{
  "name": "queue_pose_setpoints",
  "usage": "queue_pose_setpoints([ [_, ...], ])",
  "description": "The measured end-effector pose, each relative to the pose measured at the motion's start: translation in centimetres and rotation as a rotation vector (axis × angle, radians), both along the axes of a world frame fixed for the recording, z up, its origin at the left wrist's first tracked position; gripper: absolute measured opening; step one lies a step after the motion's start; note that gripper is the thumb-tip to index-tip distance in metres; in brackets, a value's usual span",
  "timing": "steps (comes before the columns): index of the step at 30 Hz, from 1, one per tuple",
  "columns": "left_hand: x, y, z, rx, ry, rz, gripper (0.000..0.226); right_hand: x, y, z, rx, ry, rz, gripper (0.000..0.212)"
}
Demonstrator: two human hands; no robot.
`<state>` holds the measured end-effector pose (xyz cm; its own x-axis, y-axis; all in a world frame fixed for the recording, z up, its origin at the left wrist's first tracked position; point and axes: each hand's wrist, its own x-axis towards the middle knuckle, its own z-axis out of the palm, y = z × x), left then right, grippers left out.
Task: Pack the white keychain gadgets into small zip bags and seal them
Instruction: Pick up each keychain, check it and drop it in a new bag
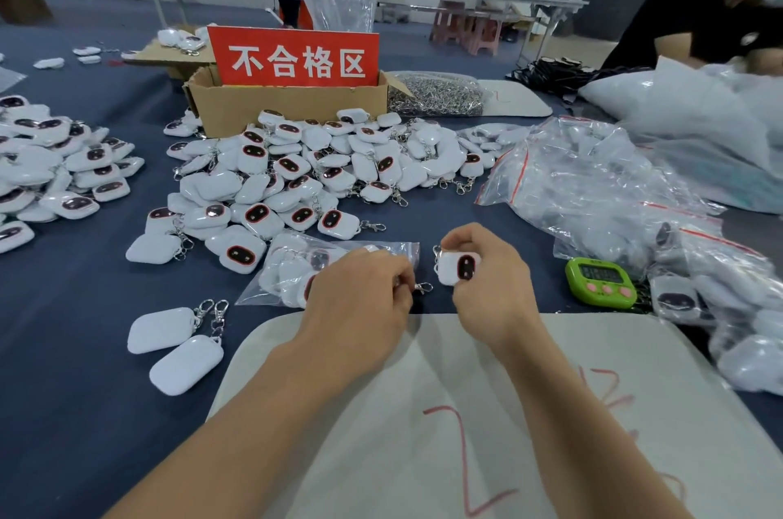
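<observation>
My right hand [487, 285] grips a white keychain gadget [459, 267] with a dark oval face, just above the grey mat. My left hand [364, 298] has its fingers curled round something small; a metal clasp [423, 287] sticks out beside its fingertips. Under and behind the left hand lies a clear zip bag [288, 268] holding several white gadgets. A big heap of loose gadgets [313, 167] fills the middle of the blue table. Two gadgets lie face down [173, 345] at the left of the mat.
A grey mat [466, 412] with red marks lies in front of me. A green timer [601, 281] stands right of my hands. Heaps of clear zip bags [593, 179] fill the right. A cardboard box [288, 103] with a red sign stands behind. Another person [712, 10] works at far right.
</observation>
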<state>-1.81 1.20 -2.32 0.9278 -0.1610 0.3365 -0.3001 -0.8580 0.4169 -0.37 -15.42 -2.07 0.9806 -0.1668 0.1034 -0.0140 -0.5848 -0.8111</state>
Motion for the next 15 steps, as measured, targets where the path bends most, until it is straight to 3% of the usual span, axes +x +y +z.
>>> queue_pose_setpoints([
  [9, 0.2, -0.2, -0.2, -0.084, -0.019, 0.018, 0.013, 0.4, -0.1, 0.6, 0.356, -0.019, -0.212, 0.041],
  [15, 0.1, -0.1, 0.3, -0.388, -0.143, -0.008, 0.04, 0.1, -0.1, 1.7, 0.658, 0.039, 0.071, 0.041],
])
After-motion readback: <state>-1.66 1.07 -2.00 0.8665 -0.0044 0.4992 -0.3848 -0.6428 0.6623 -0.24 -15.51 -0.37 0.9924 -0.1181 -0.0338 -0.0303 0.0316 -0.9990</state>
